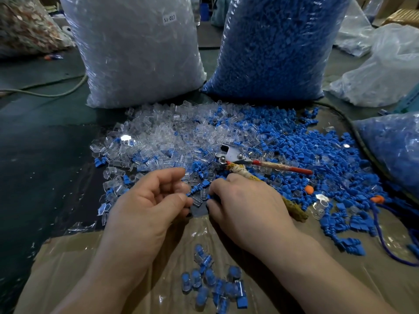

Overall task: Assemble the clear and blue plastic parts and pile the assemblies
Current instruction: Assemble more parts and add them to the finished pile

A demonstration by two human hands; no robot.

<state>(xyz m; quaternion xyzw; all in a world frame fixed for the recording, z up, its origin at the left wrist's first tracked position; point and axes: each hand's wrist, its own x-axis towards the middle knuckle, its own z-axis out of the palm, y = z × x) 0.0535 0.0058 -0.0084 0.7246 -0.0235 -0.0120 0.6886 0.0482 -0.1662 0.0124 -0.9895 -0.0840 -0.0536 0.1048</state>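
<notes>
A heap of loose clear caps (158,134) spreads across the table's middle, and a heap of ribbed blue plugs (306,146) lies to its right. My left hand (154,200) and my right hand (244,198) meet at the heaps' near edge. A blue plug (197,188) lies between the two hands' fingertips, and a clear cap (199,197) sits just below it; which fingers grip what is hidden. My right hand's fingers curl down over the parts. Several finished clear-and-blue assemblies (213,284) are piled on the brown sheet near me.
A big bag of clear parts (136,48) and a big bag of blue parts (278,46) stand behind the heaps. Pliers with wrapped handles (249,162) lie on the blue heap beside my right hand. Another blue-filled bag (394,143) sits at right.
</notes>
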